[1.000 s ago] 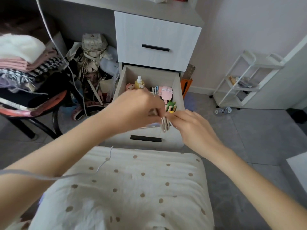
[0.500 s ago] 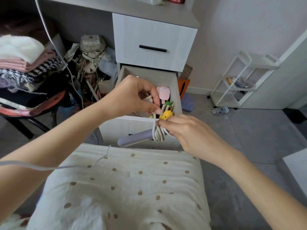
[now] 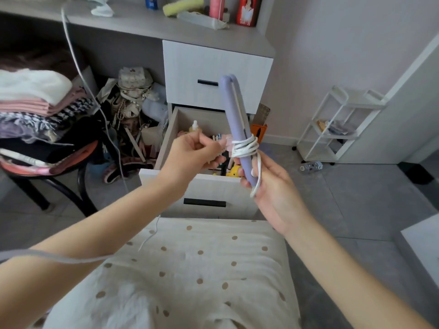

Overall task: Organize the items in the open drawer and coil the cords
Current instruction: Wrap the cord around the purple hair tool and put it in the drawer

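Note:
My right hand (image 3: 273,191) grips the lower end of a lilac hair straightener (image 3: 235,115), held upright above the open drawer (image 3: 166,143). A white cord (image 3: 244,147) is wound several times around the straightener's handle, with a loop hanging down over my right fingers. My left hand (image 3: 192,155) pinches the plug end of that cord just left of the windings. Inside the drawer lie a small yellow-capped bottle (image 3: 194,127), a yellow toy (image 3: 234,172) and other small items, partly hidden by my hands.
A closed drawer (image 3: 213,67) sits above the open one. Left stands a chair (image 3: 47,167) piled with folded clothes, with bags (image 3: 133,91) on the floor. A white wire rack (image 3: 337,124) stands right. A dotted cream cushion (image 3: 190,269) fills the foreground. A thin white cable (image 3: 78,67) hangs left.
The straightener has come up out of the drawer and swung from lying low to standing upright. Both hands rose with it, and the view tilted up.

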Tool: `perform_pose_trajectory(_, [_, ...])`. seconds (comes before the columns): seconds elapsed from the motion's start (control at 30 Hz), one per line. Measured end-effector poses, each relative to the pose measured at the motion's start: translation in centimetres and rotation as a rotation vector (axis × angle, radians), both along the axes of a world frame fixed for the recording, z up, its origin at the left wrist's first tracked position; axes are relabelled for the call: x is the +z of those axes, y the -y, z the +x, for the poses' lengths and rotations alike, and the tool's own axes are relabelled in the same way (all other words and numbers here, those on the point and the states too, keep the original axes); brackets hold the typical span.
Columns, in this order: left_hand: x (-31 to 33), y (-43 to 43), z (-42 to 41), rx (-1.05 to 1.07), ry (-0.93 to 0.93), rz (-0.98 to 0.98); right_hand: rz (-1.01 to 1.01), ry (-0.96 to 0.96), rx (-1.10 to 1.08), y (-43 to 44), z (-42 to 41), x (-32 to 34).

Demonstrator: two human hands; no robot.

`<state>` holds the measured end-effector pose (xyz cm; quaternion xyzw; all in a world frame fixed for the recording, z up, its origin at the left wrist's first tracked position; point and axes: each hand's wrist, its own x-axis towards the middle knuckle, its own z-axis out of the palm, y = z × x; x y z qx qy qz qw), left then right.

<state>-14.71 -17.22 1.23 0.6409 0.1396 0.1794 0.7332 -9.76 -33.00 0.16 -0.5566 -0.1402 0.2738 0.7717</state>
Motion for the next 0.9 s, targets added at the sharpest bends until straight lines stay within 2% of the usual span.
perform_pose_trajectory(0.07, [-0.4, 0.7, -0.5, 0.067, -0.018, 0.134, -0.058, -0.05, -0.09, -0.3, 0.2, -0.4])
perform_pose_trajectory(0.17, [-0.6, 1.8, -1.5, 0.075, 0.002, 0.479, -0.112, -0.155, -0.166, -0.1, -0.1, -0.3])
perform_pose_trajectory(0.27, [-0.4, 2.5, -2.6, 0.077, 0.063, 0.768, -0.297, 0.049, -0.224, 0.6, -1.0, 0.3])
perform_pose_trajectory(0.37, [0.3, 3.3, -3.4, -0.078, 0.092, 0.869, -0.438, 0.203, -0.321, 1.6, -2.0, 1.4])
perform_pose_trajectory(0.5, [1.3, 4.5, -4.0, -0.175, 0.128, 1.007, -0.511, 0.409, -0.159, 4.7, -3.4, 2.1])
perform_pose_trajectory(0.6, [1.9, 4.4, -4.2, -0.123, 0.271, 1.323, -0.592, 0.439, -0.194, 5.9, -3.5, 3.1])
perform_pose_trajectory(0.67, [2.5, 4.0, -4.1, -0.057, 0.387, 1.539, -0.616, 0.486, -0.137, 6.0, -3.4, 3.5])
perform_pose_trajectory(0.8, [2.7, 2.5, -2.6, -0.112, 0.49, 1.722, -0.631, 0.659, -0.004, 5.5, -2.3, 3.5])
perform_pose_trajectory(0.9, [1.8, 0.9, -0.6, -0.191, 0.439, 1.723, -0.722, 0.795, 0.057, 4.2, 0.2, 3.0])
